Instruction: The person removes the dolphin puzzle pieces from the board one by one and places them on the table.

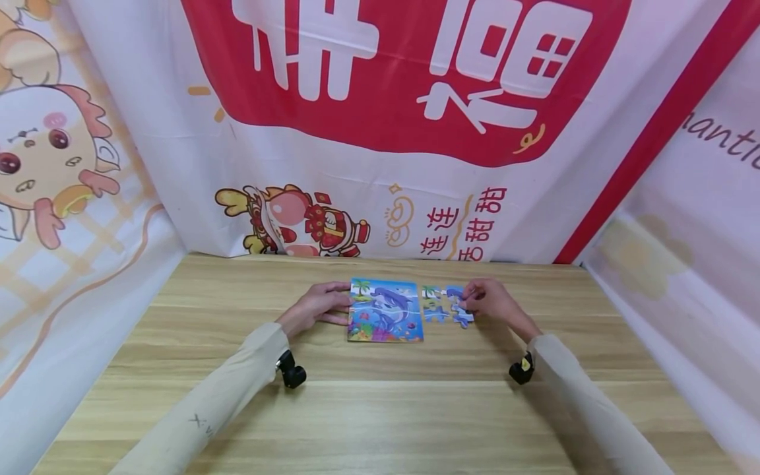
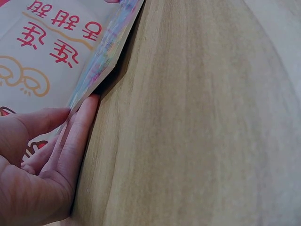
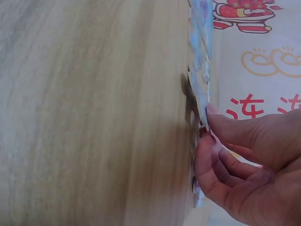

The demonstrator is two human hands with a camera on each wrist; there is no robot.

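A square dolphin picture board (image 1: 386, 311) lies in front of me on the wooden table. My left hand (image 1: 320, 305) holds it by its left edge. In the left wrist view the thumb (image 2: 44, 120) rests on the upper side of the edge and the fingers (image 2: 77, 134) reach beneath it. Right of the board lie several joined jigsaw pieces (image 1: 435, 310) with a palm tree on them. My right hand (image 1: 489, 300) pinches a jigsaw piece (image 3: 201, 101) between thumb and forefinger, tilted just off the table. My fingers partly hide it.
The wooden table (image 1: 380, 409) stretches toward me. Behind it hangs a white and red printed cloth (image 1: 380, 171), with more cloth at both sides. A small black camera (image 1: 291, 371) is strapped to the left wrist and another (image 1: 522, 369) to the right.
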